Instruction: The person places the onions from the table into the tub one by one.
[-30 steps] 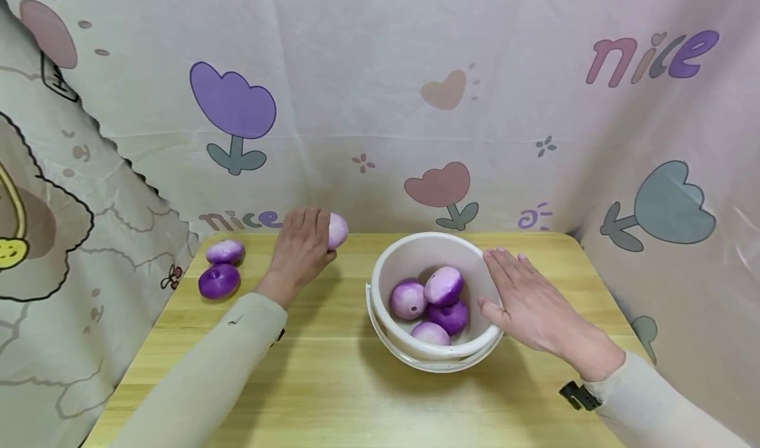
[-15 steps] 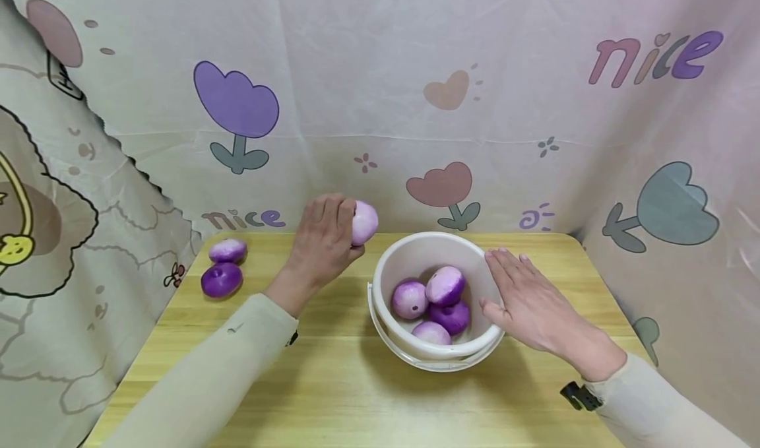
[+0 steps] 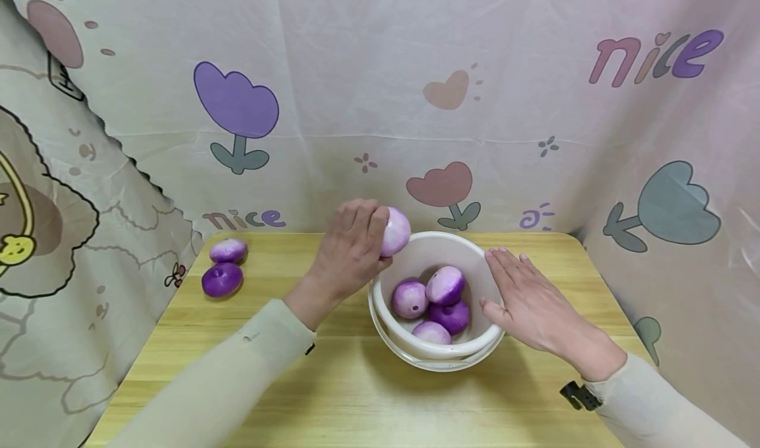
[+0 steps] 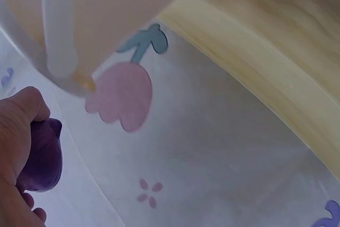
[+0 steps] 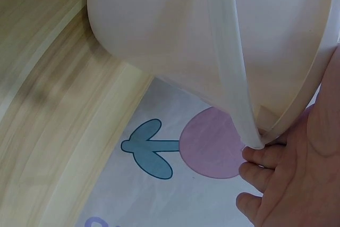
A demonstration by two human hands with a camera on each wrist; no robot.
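My left hand (image 3: 350,250) grips a red onion (image 3: 396,232), pale side outward, just above the left rear rim of a white bucket (image 3: 436,353). In the left wrist view the onion (image 4: 42,158) shows dark purple under the thumb. Inside the bucket lie several more red onions (image 3: 446,286), some with pale faces up. My right hand (image 3: 528,303) lies flat against the bucket's right rim, its fingers straight. Close to those fingertips, the right wrist view shows the bucket's handle (image 5: 234,67) where it joins the rim.
Two red onions (image 3: 222,280) sit together at the far left of the wooden table (image 3: 332,395). Behind the table's back edge hangs a printed cloth (image 3: 350,92), which also closes off both sides.
My left hand has carried its onion rightward, from over the table's back edge to the bucket's rim. The right hand and the bucket have stayed in place.
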